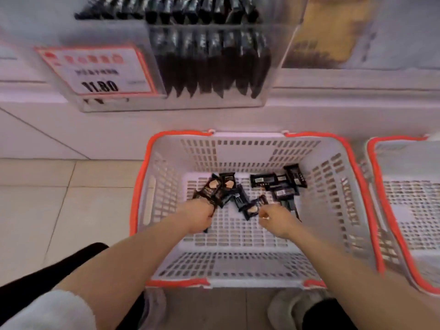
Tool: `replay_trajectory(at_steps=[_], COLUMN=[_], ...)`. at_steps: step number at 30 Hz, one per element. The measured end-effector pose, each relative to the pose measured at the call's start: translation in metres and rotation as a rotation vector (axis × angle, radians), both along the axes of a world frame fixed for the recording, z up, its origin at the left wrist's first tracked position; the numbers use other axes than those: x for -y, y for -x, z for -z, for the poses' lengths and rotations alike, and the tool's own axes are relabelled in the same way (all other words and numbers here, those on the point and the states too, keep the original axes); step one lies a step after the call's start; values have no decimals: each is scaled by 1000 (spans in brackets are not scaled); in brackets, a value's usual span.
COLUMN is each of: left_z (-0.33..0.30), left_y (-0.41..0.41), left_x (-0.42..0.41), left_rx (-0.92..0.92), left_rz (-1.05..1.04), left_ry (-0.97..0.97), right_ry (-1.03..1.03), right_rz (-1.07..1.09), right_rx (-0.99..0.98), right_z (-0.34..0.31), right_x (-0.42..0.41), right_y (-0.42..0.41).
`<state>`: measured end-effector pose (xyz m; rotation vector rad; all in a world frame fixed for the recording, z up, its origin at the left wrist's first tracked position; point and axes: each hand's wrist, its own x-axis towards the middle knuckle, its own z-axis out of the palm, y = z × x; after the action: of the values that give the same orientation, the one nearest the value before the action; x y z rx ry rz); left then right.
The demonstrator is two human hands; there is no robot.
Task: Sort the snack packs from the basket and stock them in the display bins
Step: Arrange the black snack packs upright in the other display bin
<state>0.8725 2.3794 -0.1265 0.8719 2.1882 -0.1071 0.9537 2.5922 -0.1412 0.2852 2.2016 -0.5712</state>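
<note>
Basket: a white slotted basket (238,153) with an orange rim stands on the tiled floor below the shelf front; every place here is given relative to it.
Snack packs: dark snack packs (278,186) lie loose on the basket's floor, one cluster toward its far left, another toward its far right.
Left hand: the left hand (198,216) is inside the basket on its left side, fingers curled around a bunch of dark packs (214,189) that fan out beyond the knuckles.
Right hand: the right hand (273,219) is inside the basket near its middle, fingers drawn together by a pack (251,209) showing a tan patch; whether it really grips that pack cannot be told through the blur.
Display bin: a clear display bin (214,67) hangs above the basket's far side, filled with upright dark packs.
Price tag: a red-bordered price tag (97,70) reading 11.80 sits on the bin front, above and left of the basket.
Second basket: a second basket (404,186) of the same kind stands just beside the first, on its right.
</note>
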Motion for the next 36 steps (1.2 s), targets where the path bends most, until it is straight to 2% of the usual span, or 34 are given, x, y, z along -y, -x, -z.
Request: replay_trajectory(at_steps=[3,6,8,11,15,18,20,24,26,29,33,36], left_z=[37,56,68,82,96,107,112,122,127,132,136,137], left_y=[-9,-11,-10,-6,-1,-5,-11,-24,-29,-32,-34,-30], left_x=[9,17,21,26,25,24,23,22,22,22,25,29], left_rx=[68,107,112,105,89,94,43,-122,-173,-186,-236,-206], left_rz=[-53,-144,-133,-140,-254,-286,-269,-142,-131,-184,-117,-81], left_ry=[64,107,143,181,169,180,175,198,198,180,175,124], right_ry=[-21,-84,-104,-135,-251,-276,-245,-161,-153,-191,-271,-112], right_rz=[-39,-95,-74,-71,-85,-127,-114,85,117,108,74,88], right_rx=[45,14,-8,-79,-197,-115,-101,-153,-149,-79,-80,-71], right_z=[38,63,79,96,106,110,112,114,116,123,127,121], right_x=[-4,-7,-8,-4,1,5,6,12,20,34,37,22], right_y=[0,4,4,1,-2,-11,-16,-10,-5,-1,1,1])
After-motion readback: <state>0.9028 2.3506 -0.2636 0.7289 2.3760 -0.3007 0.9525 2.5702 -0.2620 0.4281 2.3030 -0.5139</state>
